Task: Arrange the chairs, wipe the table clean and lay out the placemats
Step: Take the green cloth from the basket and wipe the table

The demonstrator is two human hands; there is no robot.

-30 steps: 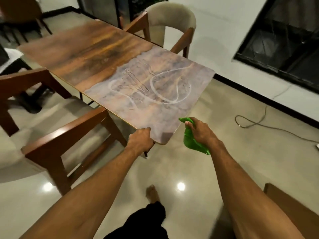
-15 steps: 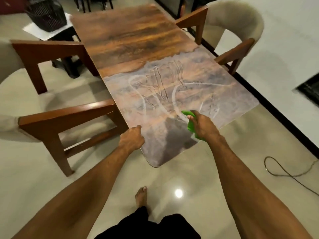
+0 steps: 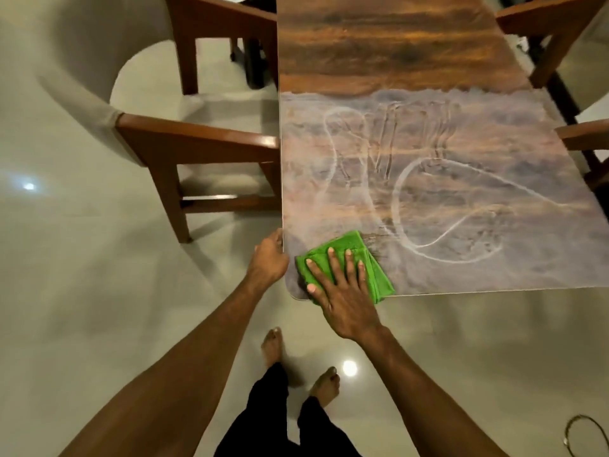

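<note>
The green cloth [image 3: 379, 278] lies folded on the near left corner of the tabletop [image 3: 389, 44], and its near edge reaches the rim. The right hand [image 3: 342, 291] is flat on top of the cloth, with the fingers straight and spread apart, pressing it down. The left hand [image 3: 268, 258] is at the left edge of the tabletop, just beside the cloth, and its fingers are curled against this edge and hold it. The near half of the tabletop is covered with a pale film [image 3: 461, 179] with white curved lines in it, while the far half shows dark brown wood. Just beyond the cloth there is a small dark streak in the film. The left chair [image 3: 197, 140] stands with its armrest touching the left edge, and the right chair [image 3: 583, 133] is at the opposite side. Two bare feet [image 3: 273, 344] stand on the shiny floor [image 3: 99, 291], and a cable [image 3: 583, 433] lies at the lower right.
</note>
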